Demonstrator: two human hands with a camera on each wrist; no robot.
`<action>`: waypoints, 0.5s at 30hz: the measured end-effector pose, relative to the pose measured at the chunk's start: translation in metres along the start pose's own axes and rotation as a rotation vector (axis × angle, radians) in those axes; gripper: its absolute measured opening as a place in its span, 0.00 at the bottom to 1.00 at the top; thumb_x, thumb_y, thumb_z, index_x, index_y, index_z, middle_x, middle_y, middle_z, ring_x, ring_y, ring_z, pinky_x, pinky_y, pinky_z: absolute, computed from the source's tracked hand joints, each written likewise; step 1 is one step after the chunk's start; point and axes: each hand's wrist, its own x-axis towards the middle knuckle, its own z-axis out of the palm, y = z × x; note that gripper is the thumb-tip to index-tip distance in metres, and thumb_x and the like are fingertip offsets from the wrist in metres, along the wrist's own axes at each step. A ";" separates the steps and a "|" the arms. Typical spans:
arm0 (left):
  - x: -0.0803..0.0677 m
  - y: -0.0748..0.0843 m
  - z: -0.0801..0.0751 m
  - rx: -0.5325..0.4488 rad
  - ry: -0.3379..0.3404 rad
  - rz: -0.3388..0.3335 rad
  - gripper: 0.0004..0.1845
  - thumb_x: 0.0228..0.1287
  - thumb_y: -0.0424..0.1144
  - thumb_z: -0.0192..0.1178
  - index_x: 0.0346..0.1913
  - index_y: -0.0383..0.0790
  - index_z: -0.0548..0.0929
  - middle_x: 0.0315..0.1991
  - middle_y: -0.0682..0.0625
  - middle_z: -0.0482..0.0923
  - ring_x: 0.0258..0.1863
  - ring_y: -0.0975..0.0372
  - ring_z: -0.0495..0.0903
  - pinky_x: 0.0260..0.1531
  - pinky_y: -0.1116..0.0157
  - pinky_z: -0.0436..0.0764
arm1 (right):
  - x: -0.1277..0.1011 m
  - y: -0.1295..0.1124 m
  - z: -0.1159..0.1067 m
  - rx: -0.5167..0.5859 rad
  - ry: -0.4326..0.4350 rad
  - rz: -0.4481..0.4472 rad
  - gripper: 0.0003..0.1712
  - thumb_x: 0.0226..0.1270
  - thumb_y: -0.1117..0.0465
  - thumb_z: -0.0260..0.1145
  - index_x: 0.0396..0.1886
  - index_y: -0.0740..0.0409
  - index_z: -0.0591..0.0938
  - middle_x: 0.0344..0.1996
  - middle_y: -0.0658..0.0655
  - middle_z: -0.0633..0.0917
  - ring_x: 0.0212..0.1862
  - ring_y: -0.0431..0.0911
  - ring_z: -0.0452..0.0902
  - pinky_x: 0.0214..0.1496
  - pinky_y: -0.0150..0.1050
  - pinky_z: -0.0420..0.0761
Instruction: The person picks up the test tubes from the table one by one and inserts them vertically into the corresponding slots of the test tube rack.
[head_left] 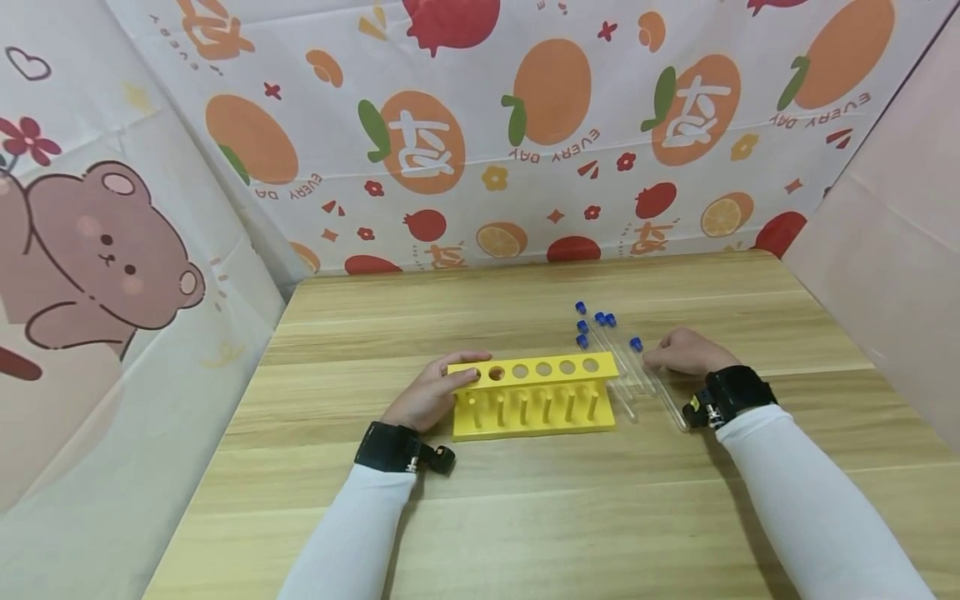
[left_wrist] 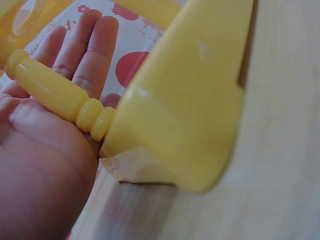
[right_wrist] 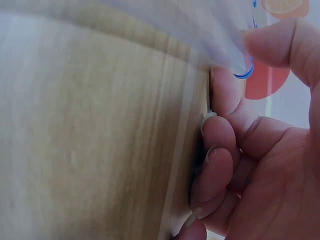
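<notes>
A yellow test tube rack (head_left: 532, 422) stands on the table, with a row of round holes along its top and pegs below. My left hand (head_left: 431, 392) holds its left end, thumb over the top plate and fingers behind. In the left wrist view the rack's side post (left_wrist: 55, 90) crosses my palm. To the right, my right hand (head_left: 690, 352) pinches a clear test tube (head_left: 666, 402) with a blue cap between thumb and index finger. The right wrist view shows this tube (right_wrist: 220, 35) slanting away from the thumb (right_wrist: 272, 42), other fingers curled near the tabletop.
Several more clear test tubes (head_left: 621, 392) with blue caps (head_left: 582, 327) lie loosely together behind and right of the rack. The wooden table (head_left: 525, 517) ends at a fruit-print cloth (head_left: 555, 92) at the back. A bear-print cloth (head_left: 112, 250) hangs on the left.
</notes>
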 end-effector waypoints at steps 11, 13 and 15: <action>-0.007 -0.010 0.001 -0.011 0.008 -0.014 0.29 0.68 0.42 0.57 0.69 0.34 0.68 0.71 0.43 0.64 0.73 0.50 0.51 0.69 0.37 0.38 | 0.000 0.005 0.009 -0.002 -0.030 0.013 0.23 0.57 0.47 0.64 0.11 0.49 0.65 0.12 0.45 0.60 0.19 0.41 0.58 0.26 0.35 0.59; -0.007 -0.012 0.001 -0.011 0.005 -0.031 0.29 0.69 0.42 0.57 0.69 0.34 0.68 0.71 0.43 0.64 0.72 0.50 0.52 0.70 0.38 0.41 | 0.000 0.007 0.010 0.005 -0.053 0.016 0.22 0.58 0.47 0.63 0.13 0.50 0.67 0.13 0.46 0.61 0.20 0.42 0.60 0.27 0.35 0.61; -0.007 -0.013 0.000 -0.009 -0.006 -0.048 0.29 0.69 0.42 0.56 0.69 0.34 0.67 0.71 0.44 0.63 0.72 0.50 0.54 0.70 0.39 0.43 | -0.001 0.009 0.009 0.014 -0.085 0.021 0.20 0.60 0.47 0.63 0.17 0.51 0.70 0.15 0.46 0.64 0.23 0.42 0.62 0.29 0.35 0.63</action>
